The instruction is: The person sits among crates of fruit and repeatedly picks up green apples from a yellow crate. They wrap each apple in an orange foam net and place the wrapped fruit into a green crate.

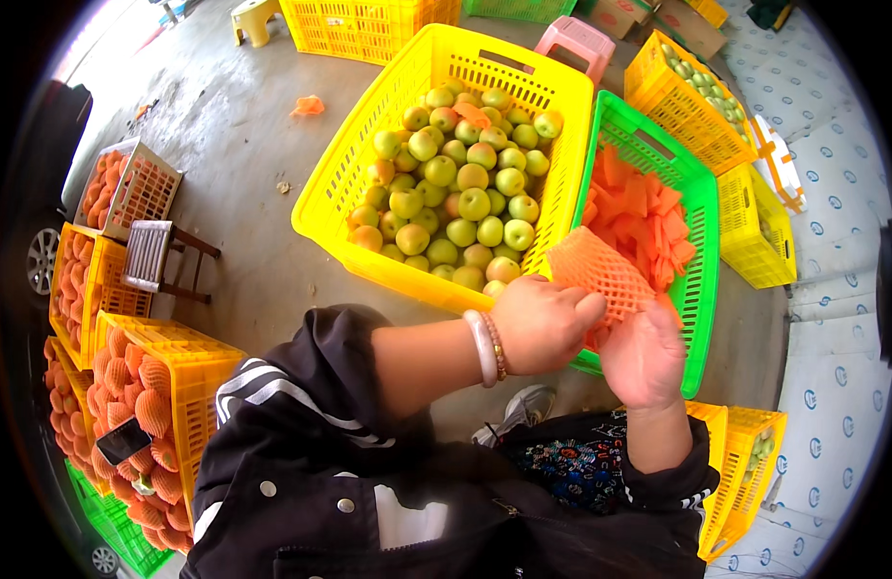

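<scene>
An orange foam fruit net (598, 271) is stretched out between my hands, over the near end of the green crate. My left hand (551, 326), with a pale bangle and a beaded bracelet at the wrist, is curled around the net's lower left side. At the net's lower right end, my right hand (645, 354) pinches it, palm turned up and slightly blurred. No fruit shows clearly inside the net. Just beyond my left hand, green-yellow apples (453, 181) fill the bottom of a large yellow crate (359, 271). Loose orange foam nets (637, 210) lie heaped in the green crate (695, 304).
At left stand yellow crates (207, 391) of foam-netted fruit (120, 376), with a phone (124, 441) on top. A small stool (149, 257) stands beyond them. A pink stool (576, 43) is behind the yellow crate. More crates (681, 108) line the right wall.
</scene>
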A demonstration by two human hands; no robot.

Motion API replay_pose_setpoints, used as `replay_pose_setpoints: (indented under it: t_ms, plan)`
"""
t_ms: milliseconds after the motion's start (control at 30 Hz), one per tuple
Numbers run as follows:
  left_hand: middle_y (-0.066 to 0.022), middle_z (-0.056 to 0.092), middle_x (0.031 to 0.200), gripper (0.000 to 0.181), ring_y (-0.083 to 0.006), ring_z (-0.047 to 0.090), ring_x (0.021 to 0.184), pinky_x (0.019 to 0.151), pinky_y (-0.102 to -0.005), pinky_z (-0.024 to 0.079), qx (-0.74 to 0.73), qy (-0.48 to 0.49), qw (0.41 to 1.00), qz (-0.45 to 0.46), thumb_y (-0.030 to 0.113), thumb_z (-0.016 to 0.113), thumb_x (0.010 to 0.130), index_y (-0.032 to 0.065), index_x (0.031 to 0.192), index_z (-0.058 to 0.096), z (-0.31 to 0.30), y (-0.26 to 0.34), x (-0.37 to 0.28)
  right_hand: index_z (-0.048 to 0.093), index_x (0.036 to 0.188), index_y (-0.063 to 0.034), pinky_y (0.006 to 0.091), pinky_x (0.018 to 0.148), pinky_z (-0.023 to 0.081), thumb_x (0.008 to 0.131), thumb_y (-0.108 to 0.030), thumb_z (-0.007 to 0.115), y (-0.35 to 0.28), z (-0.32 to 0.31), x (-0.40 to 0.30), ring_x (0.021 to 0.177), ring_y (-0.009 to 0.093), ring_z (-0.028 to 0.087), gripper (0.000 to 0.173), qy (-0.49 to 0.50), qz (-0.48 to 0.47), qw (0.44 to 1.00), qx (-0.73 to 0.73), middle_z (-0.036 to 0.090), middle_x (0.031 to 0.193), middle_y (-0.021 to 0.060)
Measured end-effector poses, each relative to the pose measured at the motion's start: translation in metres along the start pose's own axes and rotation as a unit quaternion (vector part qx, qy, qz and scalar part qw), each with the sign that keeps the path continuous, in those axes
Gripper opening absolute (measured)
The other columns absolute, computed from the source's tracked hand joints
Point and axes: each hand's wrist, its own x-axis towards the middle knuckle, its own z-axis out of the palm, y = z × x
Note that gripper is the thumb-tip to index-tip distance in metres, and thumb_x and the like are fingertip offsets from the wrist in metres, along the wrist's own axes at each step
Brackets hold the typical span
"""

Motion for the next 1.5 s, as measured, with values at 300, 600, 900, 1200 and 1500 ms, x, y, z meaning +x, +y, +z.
replay_pose_setpoints:
  t_ms: [300,600,900,1200,1500]
  plan:
    - [-0.003,0.055,0.079,0.027,-0.0216,0.059,0.07,0.06,-0.0329,0.045,-0.057,0.062,0.975,0.207,0.02,0.072,0.069,0.0104,0.089,0.056,0.001,0.0,0.006,0.038,0.146,-0.0025,0.0419,0.113,0.035,0.103,-0.039,0.038,0.008,0.008,-0.015,0.135,0.028,0.045,0.056,-0.06,0.025,0.998,0.002,0.046,0.148,0.0137]
    - [-0.0181,0.062,0.106,0.036,-0.037,0.059,0.103,0.09,-0.0449,0.049,0.114,-0.109,0.968,-0.193,0.026,0.071,0.08,0.005,0.107,0.063,-0.008,-0.189,0.018,0.042,0.143,0.0034,0.047,0.118,0.027,0.096,-0.031,0.052,-0.023,-0.006,-0.02,0.14,0.031,0.04,0.059,0.066,-0.247,0.962,0.093,0.046,0.148,0.0155]
    - [-0.0239,0.048,0.138,0.058,-0.0407,0.057,0.121,0.1,-0.0465,0.048,0.229,-0.416,0.725,-0.499,0.032,0.068,0.085,-0.001,0.129,0.051,-0.017,-0.29,-0.036,0.034,0.148,0.0032,0.0462,0.119,0.027,0.095,-0.034,0.054,-0.019,-0.023,-0.007,0.142,0.031,0.038,0.068,0.125,-0.25,0.959,0.034,0.041,0.152,0.0158]
    - [-0.0249,0.046,0.141,0.068,-0.0413,0.048,0.13,0.106,-0.0451,0.043,0.285,-0.44,0.723,-0.451,0.034,0.064,0.086,-0.0006,0.141,0.045,0.016,-0.355,-0.077,0.028,0.152,-0.0029,0.0472,0.12,0.026,0.091,-0.022,0.057,-0.014,-0.027,0.004,0.143,0.031,0.036,0.07,0.142,-0.216,0.964,0.067,0.039,0.153,0.0153]
    - [-0.0222,0.053,0.123,0.075,-0.0409,0.06,0.107,0.092,-0.0443,0.051,0.146,-0.263,0.876,-0.377,0.036,0.08,0.066,0.0041,0.127,0.05,-0.018,-0.247,-0.006,0.041,0.143,0.0018,0.0423,0.115,0.033,0.093,-0.019,0.054,-0.011,-0.02,0.004,0.135,0.027,0.045,0.055,0.109,-0.139,0.984,0.035,0.05,0.144,0.0126]
